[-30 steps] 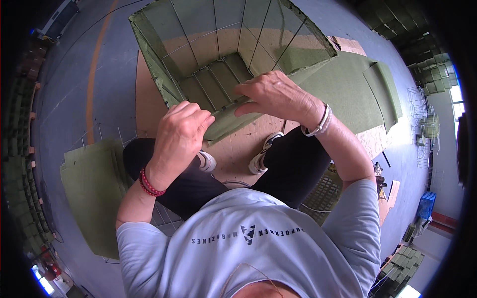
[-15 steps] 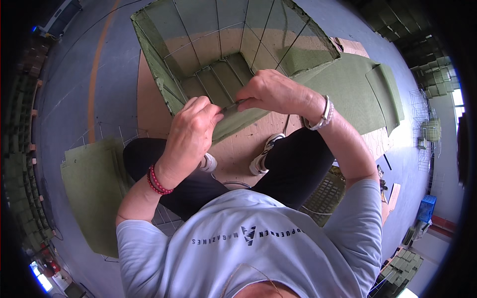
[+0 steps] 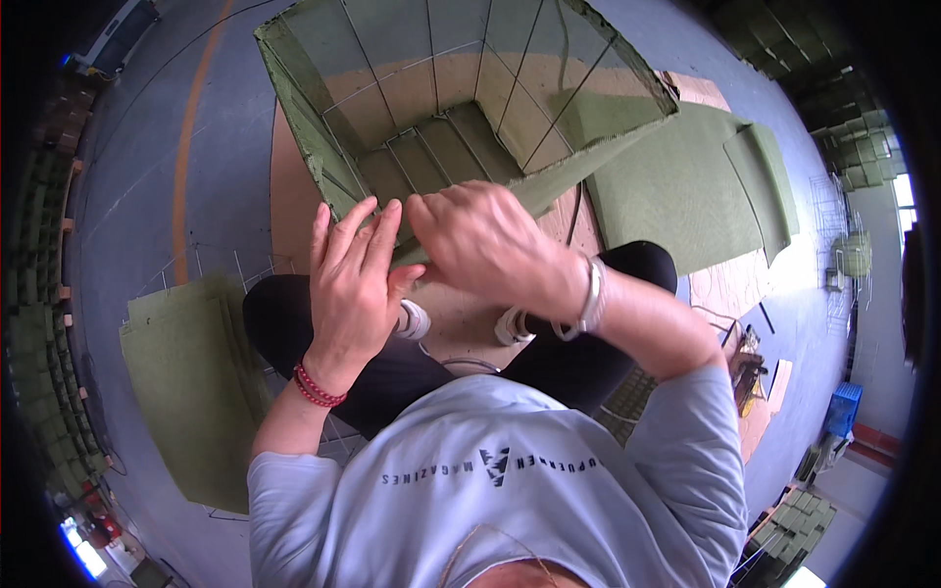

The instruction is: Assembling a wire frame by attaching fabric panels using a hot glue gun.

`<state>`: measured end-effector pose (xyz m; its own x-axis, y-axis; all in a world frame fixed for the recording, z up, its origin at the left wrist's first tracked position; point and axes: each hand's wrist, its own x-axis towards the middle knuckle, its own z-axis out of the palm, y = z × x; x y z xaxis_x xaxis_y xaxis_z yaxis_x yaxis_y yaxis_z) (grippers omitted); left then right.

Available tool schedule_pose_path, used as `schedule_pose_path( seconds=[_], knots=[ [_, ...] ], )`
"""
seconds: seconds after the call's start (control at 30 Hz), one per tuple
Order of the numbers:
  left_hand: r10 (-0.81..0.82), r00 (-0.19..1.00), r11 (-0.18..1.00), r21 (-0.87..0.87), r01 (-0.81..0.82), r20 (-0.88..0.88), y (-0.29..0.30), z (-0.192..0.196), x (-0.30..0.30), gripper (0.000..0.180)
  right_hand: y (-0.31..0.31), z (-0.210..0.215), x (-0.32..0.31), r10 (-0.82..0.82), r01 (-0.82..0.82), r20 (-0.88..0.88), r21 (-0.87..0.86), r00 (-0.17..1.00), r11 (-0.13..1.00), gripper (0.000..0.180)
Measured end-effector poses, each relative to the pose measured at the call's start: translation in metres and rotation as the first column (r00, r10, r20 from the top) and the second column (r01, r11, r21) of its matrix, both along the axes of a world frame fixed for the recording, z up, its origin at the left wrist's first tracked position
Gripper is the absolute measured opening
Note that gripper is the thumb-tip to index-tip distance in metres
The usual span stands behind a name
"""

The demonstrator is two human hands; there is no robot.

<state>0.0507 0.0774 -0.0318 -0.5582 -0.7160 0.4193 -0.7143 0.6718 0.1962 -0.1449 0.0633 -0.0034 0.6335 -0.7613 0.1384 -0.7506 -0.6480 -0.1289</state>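
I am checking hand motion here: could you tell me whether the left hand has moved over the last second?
Yes. The left hand has risen towards the near rim of the green wire-framed box.

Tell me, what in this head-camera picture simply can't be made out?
- Head view: the near rim of the green wire-and-fabric basket where both hands work; the right hand covers it.
- The left hand shows only its back, so what its fingertips pinch is hidden.
- The shoes are mostly hidden behind the forearms.
- The stacks at the right rim are too small and bent to identify.
- The green panel is partly covered by the person's leg.
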Motion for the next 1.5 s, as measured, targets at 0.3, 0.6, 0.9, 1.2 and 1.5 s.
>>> schedule_pose_path(
  seconds=[0.3, 0.6, 0.9, 1.2, 1.5],
  knots=[
    [0.001, 0.927, 0.986, 0.152, 0.06, -0.374, 0.002, 0.016, 0.008, 0.064, -0.036, 0.05, -0.042, -0.201, 0.06, 0.616, 0.242, 0.761, 0.968, 0.062],
    [-0.012, 0.988, 1.0, 0.01, 0.011, 0.156, -0.004, 0.009, -0.034, 0.082, 0.006, -0.009, -0.032, 0.13, -0.085, 0.082, -0.417, 0.988, 0.905, 0.057],
    [-0.309, 0.932, 0.858, 0.478, 0.189, 0.186, -0.039, 0.045, -0.022, 0.05, -0.031, 0.011, -0.035, 0.104, -0.116, 0.056, 0.3, 0.993, 0.947, 0.06],
    [-0.063, 0.998, 0.992, -0.11, 0.061, -0.014, 0.0, 0.006, -0.039, 0.068, -0.001, -0.006, -0.035, 0.13, -0.093, 0.053, -0.448, 0.99, 0.889, 0.035],
    [-0.06, 0.991, 0.984, 0.174, 0.039, 0.119, -0.022, 0.024, -0.033, 0.1, -0.021, 0.004, -0.041, -0.036, 0.046, -0.056, 0.171, 0.998, 0.984, 0.053]
  ],
)
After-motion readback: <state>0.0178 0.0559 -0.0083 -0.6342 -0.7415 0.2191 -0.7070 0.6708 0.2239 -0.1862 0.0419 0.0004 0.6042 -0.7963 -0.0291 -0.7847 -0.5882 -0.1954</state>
